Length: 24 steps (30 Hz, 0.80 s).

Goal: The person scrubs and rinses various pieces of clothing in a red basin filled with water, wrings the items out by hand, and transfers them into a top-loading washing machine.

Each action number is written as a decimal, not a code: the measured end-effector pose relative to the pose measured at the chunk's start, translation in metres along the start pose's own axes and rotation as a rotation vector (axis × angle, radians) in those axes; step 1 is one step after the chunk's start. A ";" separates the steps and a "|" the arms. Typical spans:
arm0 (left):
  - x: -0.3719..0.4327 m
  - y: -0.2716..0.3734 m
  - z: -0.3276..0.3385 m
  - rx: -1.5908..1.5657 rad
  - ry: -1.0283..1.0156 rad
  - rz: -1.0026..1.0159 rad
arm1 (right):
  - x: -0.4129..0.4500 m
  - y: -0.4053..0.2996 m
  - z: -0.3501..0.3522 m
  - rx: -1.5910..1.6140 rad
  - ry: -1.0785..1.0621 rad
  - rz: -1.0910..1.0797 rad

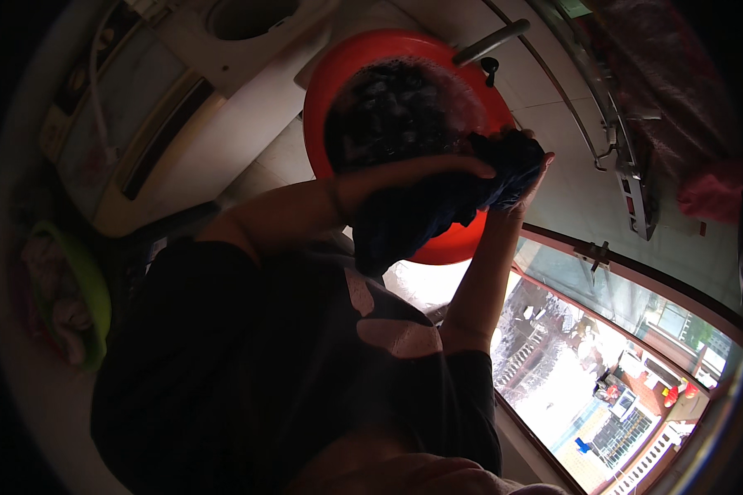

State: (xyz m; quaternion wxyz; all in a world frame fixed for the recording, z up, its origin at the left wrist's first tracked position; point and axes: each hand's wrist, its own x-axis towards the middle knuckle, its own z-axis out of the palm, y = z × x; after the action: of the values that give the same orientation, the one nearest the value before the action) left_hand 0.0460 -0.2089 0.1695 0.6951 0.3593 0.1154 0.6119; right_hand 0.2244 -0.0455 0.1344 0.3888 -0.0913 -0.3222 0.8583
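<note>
A dark blue, wet-looking cloth (408, 213) is bunched between both my hands over the near rim of a large red plastic basin (319, 133). My left hand (470, 166) or right cannot be told apart by its thumb alone, but the arm from the picture's left ends there, pressing on the cloth. The other hand (535, 179) cups the bunched end from the right. One length of the cloth hangs back towards my chest. Dark fabric (396, 108) lies in sudsy water inside the basin.
A metal spout (492, 42) reaches over the basin's far rim. A washing machine (192, 117) stands at the left, near a green basket (90, 291) holding cloth. At the right are a metal rack (631, 179), hanging fabric (669, 93) and a window (625, 322).
</note>
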 end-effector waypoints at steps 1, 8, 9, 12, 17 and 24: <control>0.011 -0.007 -0.009 0.022 0.033 -0.214 | -0.002 -0.004 0.007 -0.081 0.099 0.007; 0.070 -0.044 -0.032 0.828 0.115 -0.211 | 0.002 -0.016 0.014 -0.750 0.450 0.007; 0.075 -0.051 -0.038 0.825 0.109 -0.213 | 0.002 -0.013 0.014 -0.780 0.541 -0.051; 0.084 -0.058 -0.053 1.209 0.128 0.071 | 0.005 -0.009 0.043 -0.863 0.451 -0.174; 0.091 -0.038 -0.060 1.269 0.003 0.165 | -0.001 -0.018 0.045 -1.469 0.342 -0.292; 0.070 -0.025 -0.087 1.413 -0.077 0.321 | 0.016 -0.034 0.102 -1.779 -0.287 -0.699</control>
State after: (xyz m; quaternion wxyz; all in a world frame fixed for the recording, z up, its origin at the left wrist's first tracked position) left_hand 0.0292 -0.1120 0.1107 0.2021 0.7563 0.4047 0.4726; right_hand 0.1930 -0.0661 0.2364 0.3679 -0.1456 -0.9078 0.1393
